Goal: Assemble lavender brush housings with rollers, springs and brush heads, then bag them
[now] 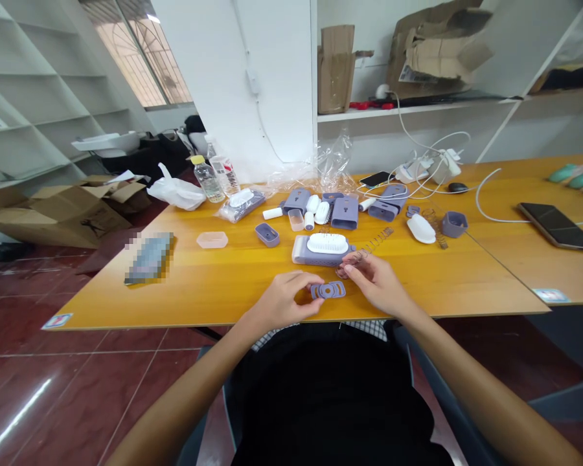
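Near the table's front edge, my left hand (289, 299) pinches a flat purple plastic plate (328, 290) with a round middle and slots. Just right of it, my right hand (375, 279) is closed on a thin metal coil spring (369, 249), whose free length slants up and away to the right. Beyond both hands lies a purple case (305, 251) with a white bristled brush head (327, 243) on top. To the right are a white oval piece (422, 228), another coil spring (438, 234) and a purple cup (454, 224).
Purple housings (344, 212) and white rollers (273, 213) cluster at the back. A purple tray (267, 235) and a clear pinkish cover (212, 240) lie left. Bottles (208, 179) stand behind them. White cables (440, 169) and a tablet (561, 225) are on the right.
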Demonstrator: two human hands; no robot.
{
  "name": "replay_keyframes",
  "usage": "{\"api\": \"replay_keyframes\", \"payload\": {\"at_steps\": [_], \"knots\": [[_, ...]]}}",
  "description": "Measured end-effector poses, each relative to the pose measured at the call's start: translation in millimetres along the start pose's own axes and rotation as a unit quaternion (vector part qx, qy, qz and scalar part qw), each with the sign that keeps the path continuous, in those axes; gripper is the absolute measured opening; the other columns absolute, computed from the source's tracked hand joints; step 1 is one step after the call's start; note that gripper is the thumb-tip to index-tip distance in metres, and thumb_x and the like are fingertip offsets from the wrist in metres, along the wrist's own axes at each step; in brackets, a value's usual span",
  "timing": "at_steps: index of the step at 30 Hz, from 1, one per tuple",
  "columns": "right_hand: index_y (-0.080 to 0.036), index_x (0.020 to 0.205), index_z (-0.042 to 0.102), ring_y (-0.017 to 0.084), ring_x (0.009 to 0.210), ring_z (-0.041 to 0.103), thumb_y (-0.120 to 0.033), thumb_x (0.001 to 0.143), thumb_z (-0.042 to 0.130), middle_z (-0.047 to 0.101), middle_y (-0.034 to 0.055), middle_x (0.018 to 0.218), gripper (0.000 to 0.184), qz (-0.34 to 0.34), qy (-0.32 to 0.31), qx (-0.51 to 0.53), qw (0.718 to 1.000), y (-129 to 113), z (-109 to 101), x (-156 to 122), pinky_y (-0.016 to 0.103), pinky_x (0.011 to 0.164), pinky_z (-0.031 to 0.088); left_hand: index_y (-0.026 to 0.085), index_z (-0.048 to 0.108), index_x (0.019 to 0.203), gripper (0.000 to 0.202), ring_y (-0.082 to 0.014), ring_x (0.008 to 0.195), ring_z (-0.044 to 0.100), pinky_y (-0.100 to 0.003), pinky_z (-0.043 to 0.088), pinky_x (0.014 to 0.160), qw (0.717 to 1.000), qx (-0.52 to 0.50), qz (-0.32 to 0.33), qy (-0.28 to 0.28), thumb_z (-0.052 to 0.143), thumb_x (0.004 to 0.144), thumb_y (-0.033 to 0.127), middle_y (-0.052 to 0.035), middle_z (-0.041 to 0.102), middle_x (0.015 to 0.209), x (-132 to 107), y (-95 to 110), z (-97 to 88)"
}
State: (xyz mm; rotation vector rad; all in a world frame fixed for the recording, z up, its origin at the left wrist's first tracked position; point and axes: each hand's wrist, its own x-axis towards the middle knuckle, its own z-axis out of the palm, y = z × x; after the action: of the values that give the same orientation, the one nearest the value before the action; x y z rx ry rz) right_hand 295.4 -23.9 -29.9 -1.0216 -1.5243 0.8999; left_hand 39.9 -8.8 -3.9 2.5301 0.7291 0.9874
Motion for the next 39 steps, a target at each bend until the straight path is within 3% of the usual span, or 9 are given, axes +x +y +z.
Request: {"api": "replay_keyframes", "payload": {"at_steps": [7, 18, 23, 26, 33, 39], "knots": [[-0.027, 0.115, 0.072, 0.024, 0.105, 0.076, -0.035, 0.103, 0.067, 0.080, 0.0064, 0.111, 0.015, -0.071, -0.121, -0.068, 0.988, -14.6, -3.2, -3.6, 0.043, 0.099, 0.062, 0.021, 0.068, 0.122, 0.030, -0.0185, 0.083, 0.075, -0.033, 0.062, 0.082, 0.999, -0.009, -0.035, -0.020, 0.071, 0.094, 0.030, -0.0045, 0.079, 0.100, -1.7, -4.5, 2.6], [-0.027, 0.110, 0.070, 0.025, 0.102, 0.075, -0.030, 0.101, 0.070, 0.079, 0.0056, 0.109, 0.009, -0.064, -0.129, -0.114, 0.983, -17.1, 1.1, -5.8, 0.044, 0.095, 0.061, 0.023, 0.068, 0.121, 0.027, -0.0188, 0.084, 0.075, -0.032, 0.061, 0.082, 0.999, -0.011, -0.028, -0.022, 0.070, 0.096, 0.033, -0.0034, 0.078, 0.098, -0.5, -2.6, 1.9], [-0.027, 0.108, 0.069, 0.025, 0.103, 0.075, -0.027, 0.092, 0.081, 0.080, 0.0050, 0.111, 0.020, -0.048, -0.147, -0.124, 0.980, -21.6, 0.7, -6.1, 0.044, 0.093, 0.060, 0.022, 0.068, 0.121, 0.026, -0.0196, 0.086, 0.076, -0.033, 0.061, 0.084, 1.000, 0.002, -0.014, -0.028, 0.070, 0.098, 0.034, -0.0044, 0.078, 0.099, -0.7, -2.7, 1.7], [-0.027, 0.103, 0.068, 0.025, 0.099, 0.076, -0.025, 0.090, 0.080, 0.080, 0.0048, 0.109, 0.018, -0.045, -0.142, -0.127, 0.981, -22.6, 1.0, -6.5, 0.043, 0.090, 0.060, 0.023, 0.068, 0.122, 0.027, -0.0197, 0.088, 0.076, -0.033, 0.061, 0.086, 0.999, 0.005, -0.018, -0.037, 0.070, 0.099, 0.035, -0.0045, 0.079, 0.102, -1.1, -2.1, 1.2], [-0.027, 0.091, 0.053, 0.021, 0.087, 0.072, -0.020, 0.087, 0.074, 0.077, 0.0033, 0.102, 0.023, -0.075, -0.130, -0.130, 0.980, -23.6, 2.3, -8.4, 0.038, 0.080, 0.057, 0.023, 0.069, 0.119, 0.024, -0.0195, 0.084, 0.074, -0.032, 0.060, 0.082, 0.999, 0.015, -0.019, -0.039, 0.069, 0.099, 0.037, -0.0037, 0.076, 0.095, -1.6, -1.9, 2.0], [-0.028, 0.092, 0.048, 0.022, 0.091, 0.071, -0.017, 0.085, 0.072, 0.078, 0.0026, 0.104, 0.028, -0.067, -0.136, -0.132, 0.980, -25.1, 3.6, -10.9, 0.040, 0.084, 0.056, 0.023, 0.069, 0.120, 0.023, -0.0194, 0.087, 0.074, -0.031, 0.059, 0.083, 0.999, 0.007, 0.002, -0.034, 0.070, 0.098, 0.032, -0.0036, 0.077, 0.099, -1.1, -1.8, 3.0]]}}
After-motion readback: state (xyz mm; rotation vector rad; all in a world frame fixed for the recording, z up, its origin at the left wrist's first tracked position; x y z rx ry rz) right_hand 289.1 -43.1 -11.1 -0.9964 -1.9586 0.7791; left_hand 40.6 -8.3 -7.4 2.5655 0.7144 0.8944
